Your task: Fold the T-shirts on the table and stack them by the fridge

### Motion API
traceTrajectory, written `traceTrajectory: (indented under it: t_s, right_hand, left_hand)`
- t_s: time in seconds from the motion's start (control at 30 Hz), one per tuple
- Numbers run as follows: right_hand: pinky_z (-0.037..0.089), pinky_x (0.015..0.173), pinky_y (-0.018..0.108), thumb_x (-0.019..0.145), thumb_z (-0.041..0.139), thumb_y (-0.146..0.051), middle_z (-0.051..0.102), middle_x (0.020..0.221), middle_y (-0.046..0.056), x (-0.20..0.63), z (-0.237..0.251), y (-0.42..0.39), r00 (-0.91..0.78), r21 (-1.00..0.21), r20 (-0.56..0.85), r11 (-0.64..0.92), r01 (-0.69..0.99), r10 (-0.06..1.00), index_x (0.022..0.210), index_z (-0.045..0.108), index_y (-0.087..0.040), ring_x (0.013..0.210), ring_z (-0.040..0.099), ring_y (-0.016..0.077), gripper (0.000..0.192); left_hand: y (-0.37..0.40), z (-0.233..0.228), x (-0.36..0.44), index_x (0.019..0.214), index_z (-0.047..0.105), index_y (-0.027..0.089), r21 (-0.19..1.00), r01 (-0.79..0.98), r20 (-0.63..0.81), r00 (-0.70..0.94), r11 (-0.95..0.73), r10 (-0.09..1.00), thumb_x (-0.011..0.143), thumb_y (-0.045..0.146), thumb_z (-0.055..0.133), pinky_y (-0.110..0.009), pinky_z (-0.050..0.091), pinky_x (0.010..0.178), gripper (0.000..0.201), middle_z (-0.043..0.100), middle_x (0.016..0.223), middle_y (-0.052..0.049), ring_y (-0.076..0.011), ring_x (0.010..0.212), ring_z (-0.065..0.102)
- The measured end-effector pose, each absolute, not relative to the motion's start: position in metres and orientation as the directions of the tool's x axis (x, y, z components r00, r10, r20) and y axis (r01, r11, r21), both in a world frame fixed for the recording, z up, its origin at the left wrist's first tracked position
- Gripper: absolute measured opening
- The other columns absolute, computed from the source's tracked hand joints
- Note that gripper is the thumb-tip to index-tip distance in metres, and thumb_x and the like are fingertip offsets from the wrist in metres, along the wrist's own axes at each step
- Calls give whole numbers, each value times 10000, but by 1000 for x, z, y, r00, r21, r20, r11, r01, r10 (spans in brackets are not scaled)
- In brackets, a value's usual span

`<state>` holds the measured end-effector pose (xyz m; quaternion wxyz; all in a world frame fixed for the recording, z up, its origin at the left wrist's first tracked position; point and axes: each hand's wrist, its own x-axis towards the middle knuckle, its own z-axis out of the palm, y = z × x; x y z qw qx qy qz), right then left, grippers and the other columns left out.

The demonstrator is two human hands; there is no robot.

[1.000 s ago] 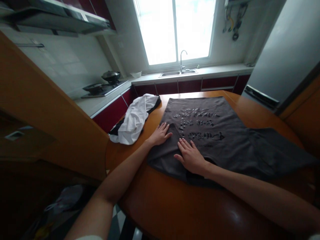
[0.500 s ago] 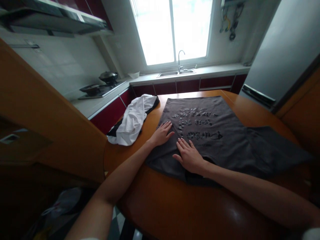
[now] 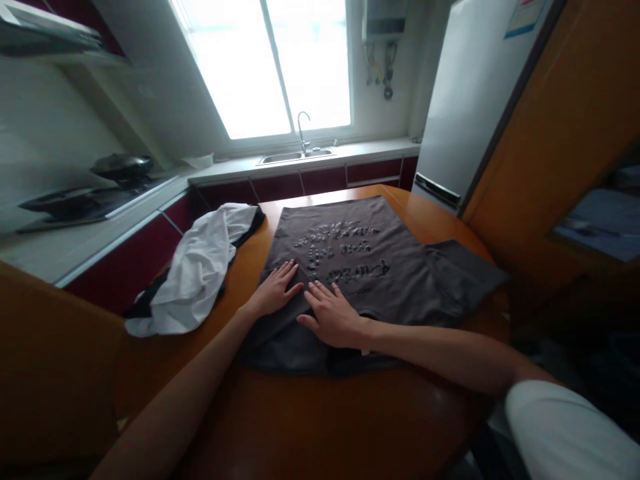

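A dark grey T-shirt (image 3: 395,273) with pale printed lettering lies spread flat on a round orange-brown table (image 3: 310,427). My left hand (image 3: 274,291) rests flat, fingers apart, on the shirt's left side. My right hand (image 3: 331,315) lies flat beside it, a little nearer to me, also pressing on the cloth. Neither hand grips anything. One sleeve sticks out to the right near the table's edge.
A crumpled white garment (image 3: 197,273) with a black one under it lies at the table's left. Behind are a counter with a sink (image 3: 293,157), a stove with pans (image 3: 123,167), a window, and a fridge (image 3: 465,100) at right. Wooden panels flank both sides.
The view has swung to the right, so the table and shirt now sit further left in the picture. Both hands stay flat on the shirt, drawn slightly closer together.
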<state>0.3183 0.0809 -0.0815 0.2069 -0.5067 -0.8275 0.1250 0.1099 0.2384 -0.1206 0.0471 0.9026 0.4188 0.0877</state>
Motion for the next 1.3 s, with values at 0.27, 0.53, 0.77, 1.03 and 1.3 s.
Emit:
traceTrajectory:
  t_s: [0.27,0.53,0.77,1.03,1.3]
  right_hand:
    - [419,1126,413,991,575,-354,632,1390,158,387,-17,98,-246,-523,426,459,718,871,1273,674,-154,1334,553,263,359]
    - [566,893,345,880,627,-196,770,1088,160,602,-46,90,442,-701,311,-111,705,841,1099,754,-105,975,735,242,269]
    - [542,877,382,876,624,-296,755,1068,234,716,-117,25,735,-493,278,-565,662,618,1135,739,-51,1004,725,321,375]
    - [505,690,350,869,631,-502,758,871,213,729,-133,6,756,-372,75,-685,626,651,811,774,-136,852,735,327,397]
    - [490,658,306,751,674,-267,741,805,127,701,-72,36,712,-577,441,-436,691,546,818,708,-149,719,671,229,140]
  left_hand:
    - [251,-130,104,1565,376,100,131,724,156,659,-677,735,983,650,335,-490,234,1242,802,250,1658,-154,-303,1540,224]
    - [261,-140,102,1566,391,127,119,725,191,653,-678,733,968,672,319,-501,241,1240,812,298,1645,-130,-312,1531,255]
    - [264,-142,102,1563,393,113,107,723,208,655,-683,726,955,716,275,-474,242,1244,865,304,1646,-126,-307,1525,273]
    - [260,-133,103,1560,401,115,121,748,166,633,-653,756,941,716,290,-483,233,1250,869,297,1650,-118,-315,1527,266]
    - [259,-132,104,1536,440,109,131,734,200,639,-666,743,943,690,315,-480,264,1240,840,331,1632,-132,-322,1510,305]
